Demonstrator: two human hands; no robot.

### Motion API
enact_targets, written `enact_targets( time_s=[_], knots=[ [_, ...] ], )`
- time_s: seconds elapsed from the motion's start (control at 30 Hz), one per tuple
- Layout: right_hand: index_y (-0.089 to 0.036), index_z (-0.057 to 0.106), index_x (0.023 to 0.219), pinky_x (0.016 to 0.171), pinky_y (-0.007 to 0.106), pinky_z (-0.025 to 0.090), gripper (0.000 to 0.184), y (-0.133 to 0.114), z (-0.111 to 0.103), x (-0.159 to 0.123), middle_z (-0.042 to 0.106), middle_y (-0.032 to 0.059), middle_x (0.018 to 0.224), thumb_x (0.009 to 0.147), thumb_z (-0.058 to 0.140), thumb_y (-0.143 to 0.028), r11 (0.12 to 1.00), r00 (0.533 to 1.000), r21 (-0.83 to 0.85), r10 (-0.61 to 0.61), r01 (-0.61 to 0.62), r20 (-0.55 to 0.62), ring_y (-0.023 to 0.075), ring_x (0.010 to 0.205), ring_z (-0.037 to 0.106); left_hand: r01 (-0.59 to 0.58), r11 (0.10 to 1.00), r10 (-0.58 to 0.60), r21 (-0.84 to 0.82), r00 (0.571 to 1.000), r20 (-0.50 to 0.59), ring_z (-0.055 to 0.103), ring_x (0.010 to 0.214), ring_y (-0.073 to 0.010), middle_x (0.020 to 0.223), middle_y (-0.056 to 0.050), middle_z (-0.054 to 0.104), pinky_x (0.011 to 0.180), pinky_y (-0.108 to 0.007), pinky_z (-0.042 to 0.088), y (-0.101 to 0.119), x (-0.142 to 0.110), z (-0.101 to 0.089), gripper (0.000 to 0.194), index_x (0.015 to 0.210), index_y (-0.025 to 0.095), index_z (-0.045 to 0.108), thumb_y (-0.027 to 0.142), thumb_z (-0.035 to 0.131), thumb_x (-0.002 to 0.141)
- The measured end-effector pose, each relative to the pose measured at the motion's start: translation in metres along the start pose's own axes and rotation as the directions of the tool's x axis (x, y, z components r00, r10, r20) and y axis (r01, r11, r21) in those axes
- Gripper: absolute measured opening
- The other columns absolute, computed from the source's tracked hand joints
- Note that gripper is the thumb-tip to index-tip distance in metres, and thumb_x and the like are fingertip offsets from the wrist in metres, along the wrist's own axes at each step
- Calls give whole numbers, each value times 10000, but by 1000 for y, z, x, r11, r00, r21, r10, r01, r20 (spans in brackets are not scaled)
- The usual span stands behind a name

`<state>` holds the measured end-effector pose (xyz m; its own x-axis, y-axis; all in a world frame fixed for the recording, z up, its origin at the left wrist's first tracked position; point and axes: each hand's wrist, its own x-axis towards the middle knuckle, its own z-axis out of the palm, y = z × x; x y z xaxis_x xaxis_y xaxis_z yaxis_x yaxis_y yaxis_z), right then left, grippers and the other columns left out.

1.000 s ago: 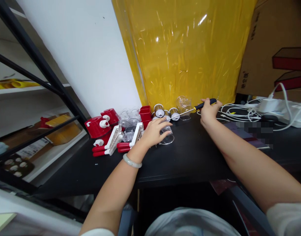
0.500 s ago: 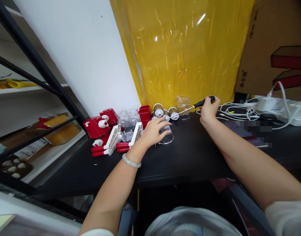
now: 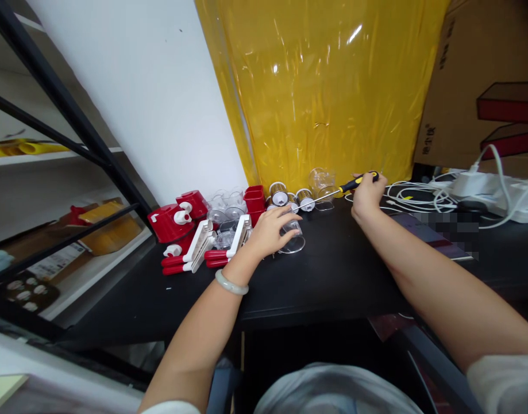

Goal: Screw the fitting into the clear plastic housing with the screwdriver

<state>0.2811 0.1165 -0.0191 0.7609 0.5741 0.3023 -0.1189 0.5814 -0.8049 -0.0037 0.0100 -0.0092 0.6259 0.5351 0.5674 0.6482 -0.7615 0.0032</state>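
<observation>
My right hand (image 3: 367, 195) is closed round the black-and-yellow handle of a screwdriver (image 3: 349, 185). Its long metal shaft slants down to the left, and the tip ends by the fingers of my left hand (image 3: 273, 230). That left hand is curled over a clear plastic part with a round rim (image 3: 295, 244), pressed down on the black table; my fingers partly hide it. Just behind stand several metal-and-white drums (image 3: 305, 199) and a red plastic piece (image 3: 254, 199). Left of my hand lie red-and-white handles (image 3: 238, 238).
Red plastic housings (image 3: 169, 223) with white knobs and clear parts (image 3: 227, 207) crowd the table's left end. A clear cup-like part (image 3: 324, 187) is by the yellow sheet (image 3: 324, 86). White cables (image 3: 431, 194), a power strip (image 3: 517, 195) and a flat dark item (image 3: 423, 233) lie right.
The screwdriver handle has turned in my right hand, showing more yellow, and the fingers on it have shifted slightly. My left hand stays in place on the clear part.
</observation>
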Motion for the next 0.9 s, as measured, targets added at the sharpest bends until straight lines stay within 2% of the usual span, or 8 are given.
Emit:
enact_targets(
  time_s=[0.03, 0.1, 0.27, 0.47, 0.6, 0.73, 0.83, 0.9],
  knots=[
    [-299, 356, 955, 814, 456, 649, 117, -3, 2, -2, 677, 7, 892, 862, 415, -258, 999, 997, 25, 45, -43, -68, 218, 935, 734, 1, 1000, -1, 1, 1000, 1, 596, 1403, -324, 1518, -146, 618, 1159, -585, 483, 0, 0, 0, 317, 1283, 258, 716, 357, 733, 982],
    [-300, 355, 940, 813, 442, 646, 126, -9, 5, -6, 692, 6, 898, 860, 435, -243, 995, 987, 38, 94, -90, -132, 208, 903, 726, 0, 1000, 0, 1, 1000, 1, 593, 1406, -329, 1519, -150, 617, 1160, -586, 482, 0, 0, 0, 317, 1282, 255, 717, 359, 732, 983],
    [-302, 328, 971, 810, 421, 638, 162, -14, 5, -8, 701, 40, 952, 873, 432, -225, 993, 986, 14, 120, -119, -113, 209, 913, 711, 2, 1000, -2, -1, 1000, 4, 595, 1404, -328, 1526, -146, 612, 1156, -592, 483, 0, 0, 0, 310, 1278, 260, 718, 351, 733, 982],
    [-291, 401, 956, 855, 457, 648, 138, -3, 4, -2, 599, 28, 995, 873, 511, -290, 997, 983, -1, 80, -81, -167, 215, 963, 691, -2, 1000, 2, -5, 1000, -1, 596, 1403, -327, 1524, -143, 613, 1150, -597, 488, -1, 0, 0, 312, 1282, 266, 712, 359, 728, 985],
    [-280, 433, 973, 870, 463, 650, 139, 2, 4, 0, 593, 28, 993, 884, 532, -321, 999, 987, -2, 53, -54, -154, 214, 973, 693, 3, 1000, -3, -4, 1000, 2, 593, 1405, -327, 1524, -146, 614, 1158, -591, 481, 0, 0, 0, 311, 1280, 261, 716, 356, 730, 984],
    [-286, 430, 1029, 902, 519, 650, 171, 7, 4, 3, 610, 40, 1018, 896, 516, -349, 999, 993, 25, 33, -31, -114, 233, 1012, 695, 10, 1000, -10, -4, 1000, 12, 586, 1415, -327, 1530, -139, 610, 1164, -590, 477, 0, 0, -1, 312, 1284, 268, 713, 359, 725, 986],
    [-290, 416, 1062, 867, 533, 662, 220, 11, 2, 6, 617, 49, 1003, 891, 521, -380, 999, 993, 36, 26, -22, -114, 247, 987, 709, 6, 1000, -6, -2, 1000, 10, 588, 1412, -325, 1530, -137, 609, 1162, -591, 480, 0, 0, -1, 308, 1283, 268, 712, 363, 719, 990],
    [-289, 420, 1055, 818, 516, 673, 235, 14, -1, 8, 617, 61, 997, 895, 516, -432, 999, 999, 24, -24, 26, -43, 257, 984, 718, 3, 1000, -3, -2, 1000, 6, 589, 1410, -325, 1529, -135, 611, 1160, -594, 482, 0, 0, 0, 307, 1279, 269, 713, 366, 723, 988]
  ],
)
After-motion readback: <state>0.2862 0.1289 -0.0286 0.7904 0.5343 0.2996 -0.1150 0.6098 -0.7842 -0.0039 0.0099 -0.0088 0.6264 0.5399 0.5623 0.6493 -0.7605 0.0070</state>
